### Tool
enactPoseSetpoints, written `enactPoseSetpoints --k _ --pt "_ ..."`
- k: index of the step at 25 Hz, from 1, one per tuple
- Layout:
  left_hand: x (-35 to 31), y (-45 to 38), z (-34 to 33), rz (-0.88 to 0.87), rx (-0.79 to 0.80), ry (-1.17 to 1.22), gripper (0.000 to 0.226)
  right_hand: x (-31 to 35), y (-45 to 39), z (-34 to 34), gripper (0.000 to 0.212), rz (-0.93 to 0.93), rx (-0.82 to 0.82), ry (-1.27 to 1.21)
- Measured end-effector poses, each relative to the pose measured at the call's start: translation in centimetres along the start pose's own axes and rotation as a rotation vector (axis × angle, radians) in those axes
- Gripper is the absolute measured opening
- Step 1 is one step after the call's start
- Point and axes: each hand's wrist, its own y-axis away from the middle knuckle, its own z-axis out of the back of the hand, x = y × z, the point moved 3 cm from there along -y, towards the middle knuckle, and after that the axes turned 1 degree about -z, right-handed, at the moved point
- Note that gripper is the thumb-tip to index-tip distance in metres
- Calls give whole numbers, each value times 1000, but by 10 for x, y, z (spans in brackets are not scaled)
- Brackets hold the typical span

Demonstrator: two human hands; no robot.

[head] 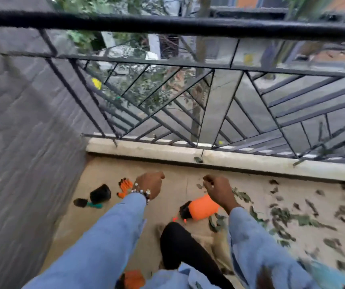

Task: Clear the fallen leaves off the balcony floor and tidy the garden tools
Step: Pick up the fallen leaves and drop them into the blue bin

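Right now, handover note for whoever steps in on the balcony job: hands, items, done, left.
Left hand: fingers curled, holds nothing visible. Right hand: curled too, contents unclear.
Orange sprayer lies on its side on the floor. Orange claw glove, black pot and teal-handled trowel sit near the left wall.
Done: nothing evident.
Left: leaves cover the right side; tools still scattered.

Matt dark metal railing (pixel 188 65), rough grey wall (pixel 21 122), smooth beige balcony floor (pixel 167 205), soft light-blue cloth sleeves (pixel 105 236).

One pot (pixel 100 193), one trowel (pixel 87 203), many leaves (pixel 282 215)
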Motion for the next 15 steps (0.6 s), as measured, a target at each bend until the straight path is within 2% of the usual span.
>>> enactPoseSetpoints --k 5,11,15 --pt "-18 -105 -2 -276 120 -113 39 -40 -47 -2 19 -95 -123 -80" --pt "-38 -237 -46 -370 290 -161 39 -88 -127 -72 18 -321 -67 -137" --pt "-38 -315 -107 -396 364 -162 36 -133 -176 -127 14 -443 -91 -198"
